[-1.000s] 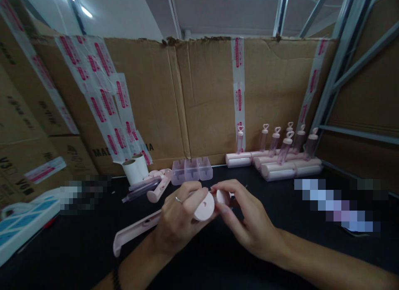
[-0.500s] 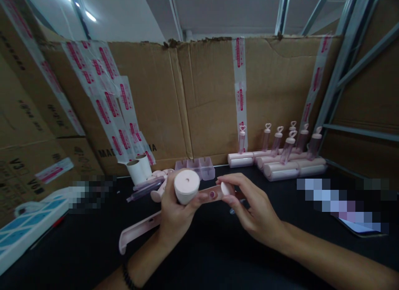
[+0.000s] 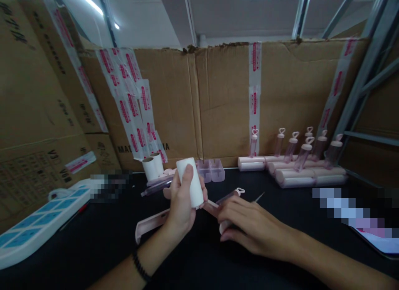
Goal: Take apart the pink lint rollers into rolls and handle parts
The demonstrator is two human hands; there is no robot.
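Observation:
My left hand point(image 3: 183, 200) is closed around a white paper roll point(image 3: 195, 186), like a lint roller refill, tilted with its thumb along the side. From under the roll a flat pink plastic strip point(image 3: 212, 208) runs across to my right hand point(image 3: 246, 223). That hand is closed on the strip's far end, where a rounded pink cap point(image 3: 223, 227) shows below the fingers. Just behind it lies a clear pink handle with a heart-shaped loop point(image 3: 240, 191). A long pink plastic cover point(image 3: 149, 226) lies beside my left wrist.
At the back left stand white rolls point(image 3: 151, 168), with clear purple tubes point(image 3: 157, 185) before them. A clear purple compartment box point(image 3: 217, 170) is at the back. Assembled pink rollers point(image 3: 311, 177) line the back right. A power strip point(image 3: 40, 219) lies left, a phone point(image 3: 377, 240) right.
The held roll has turned from its pink end facing me to its white side showing. My right hand has moved down and turned palm-down, uncovering the heart-loop handle behind it. The view has shifted left.

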